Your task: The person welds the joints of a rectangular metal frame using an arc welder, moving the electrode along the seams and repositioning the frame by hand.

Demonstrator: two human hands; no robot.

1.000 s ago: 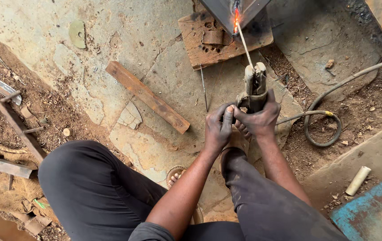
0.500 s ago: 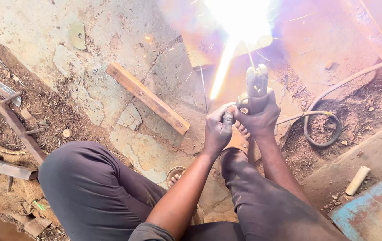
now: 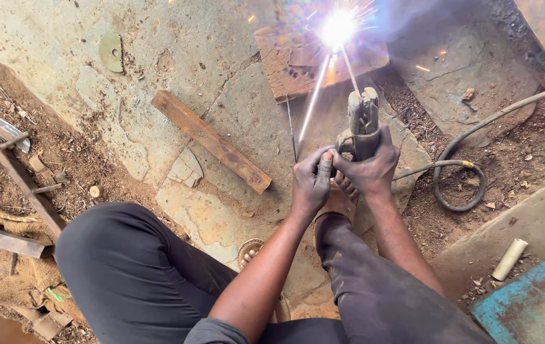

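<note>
Both my hands grip a welding electrode holder [image 3: 363,121] held out in front of me. My right hand [image 3: 368,167] wraps its handle. My left hand [image 3: 311,183] steadies it from the left side, thumb up against it. A thin electrode rod [image 3: 349,71] runs from the holder's jaws up to a bright white arc [image 3: 339,28] on a rusty metal plate [image 3: 291,64] lying on the concrete floor. Glare hides the spot where the rod meets the metal.
A rusty flat bar [image 3: 209,140] lies left of my hands. A black cable [image 3: 457,172] loops at the right. Scrap metal strips [image 3: 11,172] sit at the far left, a white tube piece [image 3: 509,258] and a blue sheet [image 3: 527,306] at lower right. My knees fill the bottom.
The rod tip went from a small orange glow to a full white arc; the glare was widest half a second ago and is tighter now. My hands have barely shifted.
</note>
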